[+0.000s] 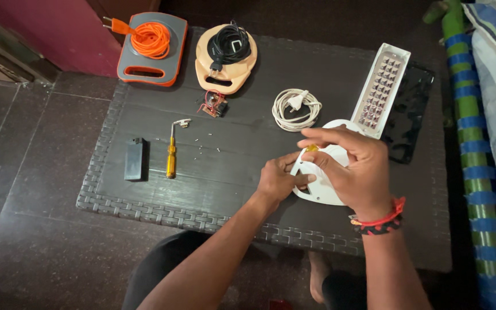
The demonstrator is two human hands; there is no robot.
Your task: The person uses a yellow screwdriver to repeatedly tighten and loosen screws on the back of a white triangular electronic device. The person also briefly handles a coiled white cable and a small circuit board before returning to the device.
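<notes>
My left hand (279,179) rests on the near edge of a white plastic housing (324,194) lying flat on the dark table (236,172), its fingers pressing on it. My right hand (351,166) hovers over the same housing and pinches the small yellow-handled screwdriver (312,148) between thumb and fingers, tip pointing down at the housing. A red and black band sits on my right wrist. Much of the housing is hidden under my right hand.
A yellow screwdriver (170,155), several loose screws (205,146), a black block (135,158) and a small red circuit part (212,104) lie left. At the back sit orange (151,40) and black (228,49) cord reels, a white cord (295,109), an LED panel (381,89) and a dark cover (410,112).
</notes>
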